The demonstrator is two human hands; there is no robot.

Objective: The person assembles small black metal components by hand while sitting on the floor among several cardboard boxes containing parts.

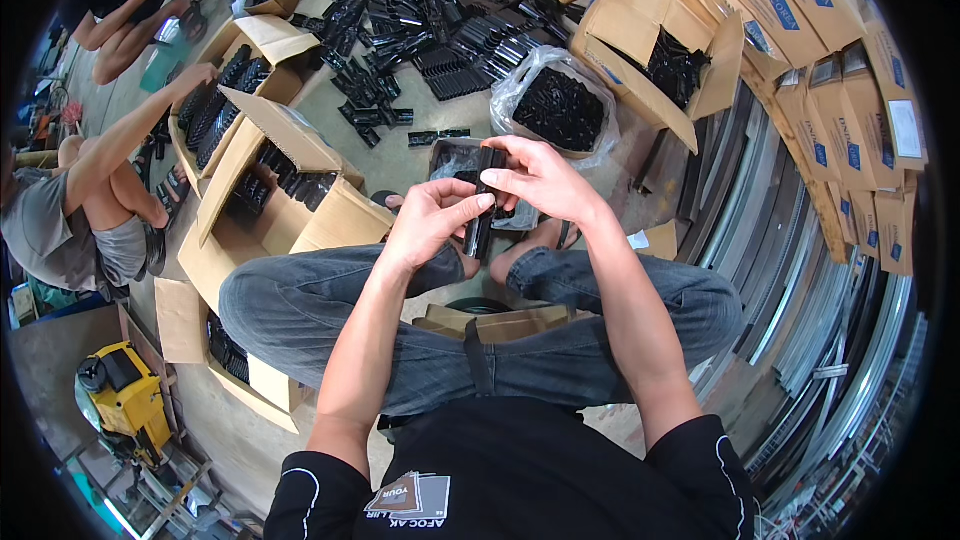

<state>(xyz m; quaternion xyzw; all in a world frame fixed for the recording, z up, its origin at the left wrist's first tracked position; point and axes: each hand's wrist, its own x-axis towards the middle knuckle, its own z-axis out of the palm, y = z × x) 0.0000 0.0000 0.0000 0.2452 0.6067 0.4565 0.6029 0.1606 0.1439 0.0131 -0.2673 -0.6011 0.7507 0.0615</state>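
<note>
I sit cross-legged in jeans on a concrete floor. My left hand [432, 222] and my right hand [538, 180] both grip a narrow black plastic part [480, 230], held upright above my feet. The left fingers wrap its lower half while the right fingers pinch its top end. Just behind the hands lies a small clear bag [452, 158] holding more black parts.
A clear bag of black parts [558, 106] sits in a box ahead. Many loose black parts [440, 30] cover the floor. Open cardboard boxes [290, 200] stand at my left, stacked boxes [860, 110] and metal rails [800, 270] at my right. Two other people [90, 210] work at the left.
</note>
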